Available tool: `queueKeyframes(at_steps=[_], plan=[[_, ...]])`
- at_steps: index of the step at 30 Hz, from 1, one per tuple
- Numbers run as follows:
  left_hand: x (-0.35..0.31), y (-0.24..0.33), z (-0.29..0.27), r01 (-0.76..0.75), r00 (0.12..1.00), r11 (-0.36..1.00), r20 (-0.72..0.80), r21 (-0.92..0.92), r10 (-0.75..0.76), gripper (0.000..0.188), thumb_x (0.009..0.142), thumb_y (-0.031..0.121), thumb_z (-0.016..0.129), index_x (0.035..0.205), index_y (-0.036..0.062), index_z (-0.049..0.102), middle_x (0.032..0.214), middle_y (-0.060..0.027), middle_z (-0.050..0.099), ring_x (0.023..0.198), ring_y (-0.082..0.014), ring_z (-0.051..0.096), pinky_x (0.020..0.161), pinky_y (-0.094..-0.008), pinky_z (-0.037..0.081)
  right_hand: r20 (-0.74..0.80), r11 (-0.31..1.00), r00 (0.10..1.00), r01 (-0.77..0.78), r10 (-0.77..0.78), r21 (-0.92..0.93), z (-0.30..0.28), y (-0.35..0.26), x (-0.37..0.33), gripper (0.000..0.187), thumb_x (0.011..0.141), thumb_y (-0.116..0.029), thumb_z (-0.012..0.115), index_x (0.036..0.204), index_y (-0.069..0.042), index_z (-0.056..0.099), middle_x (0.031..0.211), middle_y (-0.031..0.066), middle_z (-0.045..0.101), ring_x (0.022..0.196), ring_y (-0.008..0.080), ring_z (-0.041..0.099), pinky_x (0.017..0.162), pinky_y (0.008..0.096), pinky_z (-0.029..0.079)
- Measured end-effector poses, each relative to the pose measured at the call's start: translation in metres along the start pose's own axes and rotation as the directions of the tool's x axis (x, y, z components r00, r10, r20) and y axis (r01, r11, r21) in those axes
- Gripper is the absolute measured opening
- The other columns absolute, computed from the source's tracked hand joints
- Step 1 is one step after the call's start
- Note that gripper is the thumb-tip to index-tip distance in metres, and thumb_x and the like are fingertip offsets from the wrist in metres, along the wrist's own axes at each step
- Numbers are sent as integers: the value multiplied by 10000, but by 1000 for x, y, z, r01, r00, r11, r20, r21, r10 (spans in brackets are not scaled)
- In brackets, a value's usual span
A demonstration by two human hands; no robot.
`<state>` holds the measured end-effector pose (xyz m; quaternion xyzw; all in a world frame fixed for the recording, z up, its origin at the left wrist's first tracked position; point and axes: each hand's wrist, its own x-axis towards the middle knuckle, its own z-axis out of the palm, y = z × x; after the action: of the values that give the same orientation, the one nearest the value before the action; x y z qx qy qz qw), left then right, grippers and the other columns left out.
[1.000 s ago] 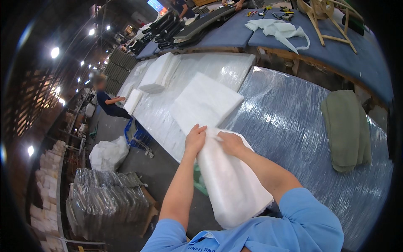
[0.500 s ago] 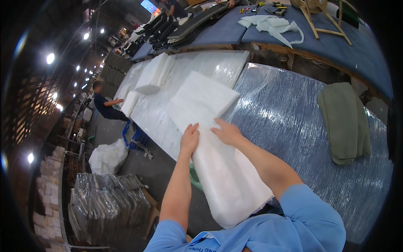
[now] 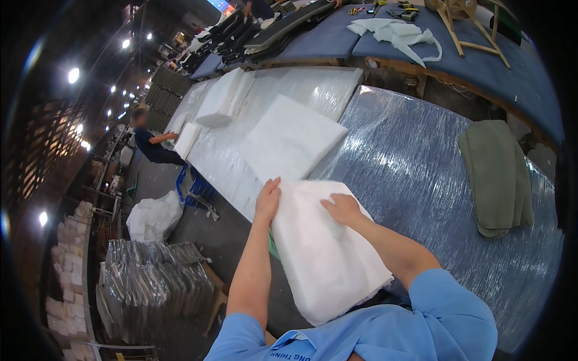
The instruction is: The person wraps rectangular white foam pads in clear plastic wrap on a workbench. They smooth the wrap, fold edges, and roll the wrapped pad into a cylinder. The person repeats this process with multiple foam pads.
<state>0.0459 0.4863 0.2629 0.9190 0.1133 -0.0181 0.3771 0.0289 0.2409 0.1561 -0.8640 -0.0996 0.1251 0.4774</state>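
Observation:
A thick block covered in soft white wadding point(image 3: 328, 259), like a cushion, leans from my body onto the table edge. My left hand point(image 3: 268, 201) rests along its far left corner, fingers stretched out over the edge. On its upper face lies my right hand point(image 3: 345, 209), fingers extended and pressing into the wadding. Just beyond the block, a flat white wadding sheet point(image 3: 293, 137) lies on the plastic-wrapped table. Something green point(image 3: 274, 245) shows beside the block's left side; what it is I cannot make out.
Stacked white sheets point(image 3: 221, 99) lie farther back, near a person point(image 3: 150, 141) at the left. Folded olive fabric point(image 3: 497, 180) sits on the blue table point(image 3: 415, 162) at right. Plastic-wrapped panels point(image 3: 153, 289) and a white bundle point(image 3: 155, 216) stand on the floor at left.
The block's far end has become broader and squarer in view, and more of the sheet beyond it shows. My right hand has moved right and nearer, onto the block's upper face.

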Motion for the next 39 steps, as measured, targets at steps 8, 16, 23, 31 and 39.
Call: queueKeyframes(at_steps=[8,16,23,31,39], plan=[[6,7,7,-18,1000,1000,1,10,18,500,976,169,540,1463,100,633,1670,-203,381,1566,-286,335,1262,-351,255,-13,912,930,362,-366,192,12,-80,32,451,944,-355,705,1203,13,665,1187,245,666,1151,392,633,985,460,499],[11,2,8,-97,995,993,-7,71,98,511,988,239,502,1472,132,622,1645,-202,417,1543,-324,368,1257,-380,284,-65,958,993,-77,99,277,8,-14,10,347,939,-304,700,1187,-69,638,1065,239,726,1039,427,688,906,499,534],[11,9,11,-63,997,989,-40,137,69,517,955,208,543,1452,104,636,1599,-245,468,1535,-325,390,1258,-366,283,-54,907,933,360,-357,220,6,-81,-5,302,995,-331,642,1164,-82,655,1070,241,726,1032,435,686,905,506,532],[10,16,13,-79,995,977,-40,196,89,522,963,283,507,1448,150,644,1608,-224,457,1500,-352,428,1236,-405,333,56,992,990,129,-129,8,-8,1,-15,326,1006,-344,620,1179,-74,680,1102,218,739,1058,437,686,927,505,533],[13,64,36,-82,995,964,-42,252,96,531,952,299,501,1442,161,652,1585,-217,488,1481,-350,454,1221,-407,355,-189,938,933,330,-307,107,-33,-76,31,353,993,-343,596,1228,-92,673,1136,221,734,1079,441,680,939,508,531]])
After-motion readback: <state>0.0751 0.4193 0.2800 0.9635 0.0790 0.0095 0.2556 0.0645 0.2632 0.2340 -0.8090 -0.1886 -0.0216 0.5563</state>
